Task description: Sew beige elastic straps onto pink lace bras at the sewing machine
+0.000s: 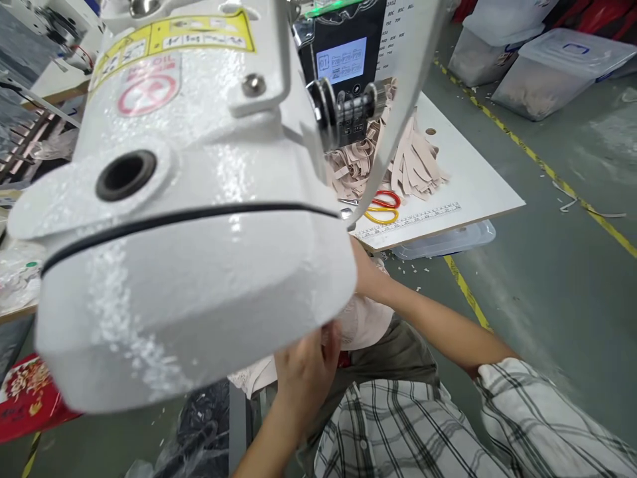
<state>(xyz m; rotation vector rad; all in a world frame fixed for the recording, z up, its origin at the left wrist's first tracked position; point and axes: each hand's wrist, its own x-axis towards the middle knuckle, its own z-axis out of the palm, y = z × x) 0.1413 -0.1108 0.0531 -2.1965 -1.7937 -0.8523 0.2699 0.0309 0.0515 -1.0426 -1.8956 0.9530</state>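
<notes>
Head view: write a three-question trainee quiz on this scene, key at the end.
1. True or false: the scissors have one red loop and one yellow loop.
2. Fill in the missing word: on the table, beyond the scissors, lie heaped pale ____.
3. Which hand shows at the lower edge of the machine, and what lies near it?

Key:
1. True.
2. Strips.
3. The left hand, with pale cloth near it; the right forearm runs behind the machine.

Wht sewing machine (199,292), pale-pink fabric (368,324), red/yel scissor handles (388,209), wht/dk plaid shirt (398,425)
</notes>
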